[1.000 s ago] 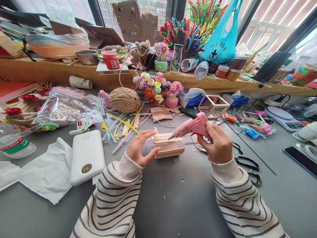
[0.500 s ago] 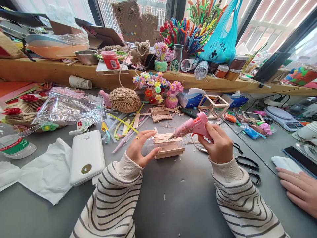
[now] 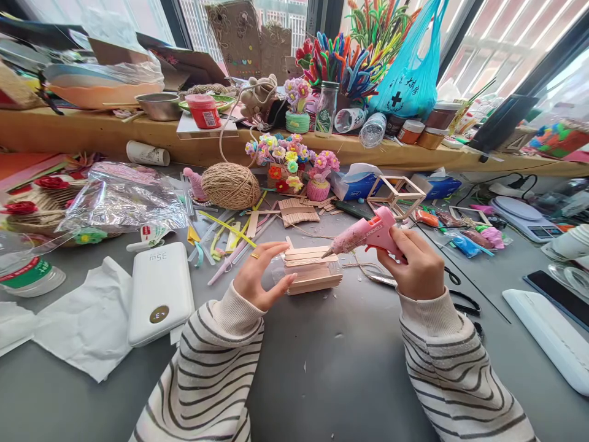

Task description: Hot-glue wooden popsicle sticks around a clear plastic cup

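A small structure of wooden craft sticks [image 3: 310, 269] stands on the grey table [image 3: 322, 368] in front of me. My left hand [image 3: 260, 274] grips its left end, with the thumb below and the fingers curled over the top. My right hand [image 3: 414, 264] is wrapped around the handle of a pink hot glue gun [image 3: 363, 232]. The gun's nozzle points down and left, just above the right end of the top stick.
A white power bank [image 3: 160, 291] and crumpled paper [image 3: 87, 319] lie to the left. A ball of twine [image 3: 230, 185], loose sticks and small flower pots sit behind. Black scissors [image 3: 462, 301] and a white flat object [image 3: 547, 334] lie on the right.
The glue gun has moved a little up and to the right. Another person's hand seen at the right edge half a second ago is gone, and a white flat object now lies there.
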The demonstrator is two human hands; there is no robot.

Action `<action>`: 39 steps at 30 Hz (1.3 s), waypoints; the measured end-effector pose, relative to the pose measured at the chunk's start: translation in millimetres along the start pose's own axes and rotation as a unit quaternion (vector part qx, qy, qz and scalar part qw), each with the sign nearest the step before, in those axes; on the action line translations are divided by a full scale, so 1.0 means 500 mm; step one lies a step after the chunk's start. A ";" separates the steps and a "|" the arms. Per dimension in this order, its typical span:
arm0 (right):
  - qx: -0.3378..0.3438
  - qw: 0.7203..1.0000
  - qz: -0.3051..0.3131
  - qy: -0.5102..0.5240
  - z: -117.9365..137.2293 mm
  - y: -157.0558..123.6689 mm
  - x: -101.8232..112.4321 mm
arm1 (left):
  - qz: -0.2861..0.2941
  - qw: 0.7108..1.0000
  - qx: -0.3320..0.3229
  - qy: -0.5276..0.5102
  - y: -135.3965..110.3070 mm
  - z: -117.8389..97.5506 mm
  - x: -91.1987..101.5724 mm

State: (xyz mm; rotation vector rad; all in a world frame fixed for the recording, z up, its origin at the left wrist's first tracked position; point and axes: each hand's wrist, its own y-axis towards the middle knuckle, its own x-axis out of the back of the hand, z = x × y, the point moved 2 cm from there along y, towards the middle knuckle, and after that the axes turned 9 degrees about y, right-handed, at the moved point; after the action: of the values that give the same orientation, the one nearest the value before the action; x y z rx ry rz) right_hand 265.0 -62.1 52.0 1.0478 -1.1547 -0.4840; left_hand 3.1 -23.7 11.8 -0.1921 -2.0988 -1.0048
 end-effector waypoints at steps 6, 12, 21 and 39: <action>0.005 1.000 0.008 0.004 -0.010 -0.004 0.002 | 0.003 1.000 0.001 0.002 0.000 0.000 -0.001; -0.018 1.000 0.017 -0.006 -0.012 -0.003 0.005 | 0.002 1.000 0.006 -0.004 0.000 0.001 -0.001; -0.019 0.999 0.026 -0.028 -0.017 -0.003 0.012 | -0.001 1.000 -0.006 0.000 -0.001 0.003 -0.001; -0.018 0.999 0.024 -0.029 -0.027 -0.005 0.022 | -0.010 0.999 0.031 -0.027 -0.002 -0.003 -0.004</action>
State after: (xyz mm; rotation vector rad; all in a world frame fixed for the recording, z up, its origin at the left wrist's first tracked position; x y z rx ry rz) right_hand 281.8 -66.2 55.2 0.9779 -1.2147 -0.4982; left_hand 5.0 -24.9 10.3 -0.1685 -2.1823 -0.9535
